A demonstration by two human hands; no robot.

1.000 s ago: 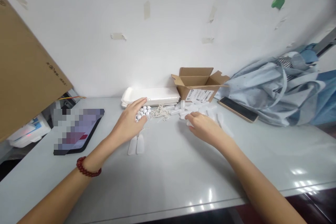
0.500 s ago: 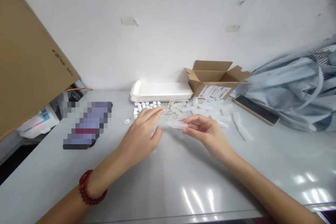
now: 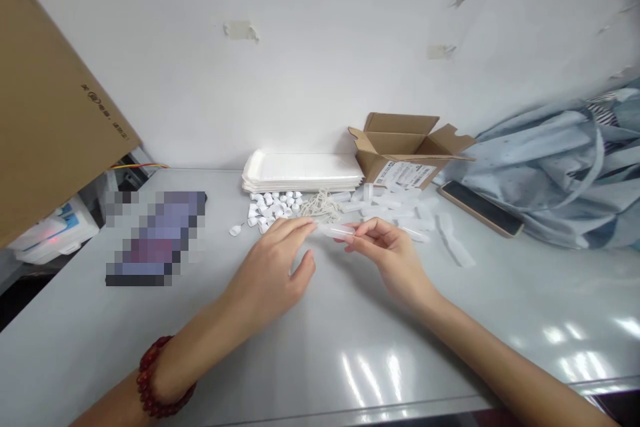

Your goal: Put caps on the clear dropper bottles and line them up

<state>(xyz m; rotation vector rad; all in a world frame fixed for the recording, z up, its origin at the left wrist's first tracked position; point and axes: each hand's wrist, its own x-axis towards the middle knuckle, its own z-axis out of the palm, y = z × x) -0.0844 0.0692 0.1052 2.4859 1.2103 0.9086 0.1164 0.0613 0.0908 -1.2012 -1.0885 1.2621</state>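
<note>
My right hand [image 3: 393, 257] pinches a clear plastic tube [image 3: 336, 230] by its right end and holds it nearly level above the table. My left hand [image 3: 270, 270] has its fingers stretched out and its thumb apart, with the fingertips at the tube's left end. Whether they touch it I cannot tell. Behind my left hand lie several small white caps [image 3: 274, 203], one of them apart at the left. A tangle of off-white cords [image 3: 320, 205] lies behind the tube. More translucent tubes [image 3: 393, 202] are scattered beyond my right hand.
A stack of white padded envelopes [image 3: 303, 172] stands against the wall, with an open cardboard box [image 3: 407, 153] beside it. A phone [image 3: 480, 208] lies near blue-grey fabric [image 3: 555, 160] at right. A blurred-out device [image 3: 160, 233] lies at left, near a large cardboard sheet [image 3: 50, 113].
My left fingertips have come closer to the tube's left end. The view has shifted slightly. My right hand still holds the tube.
</note>
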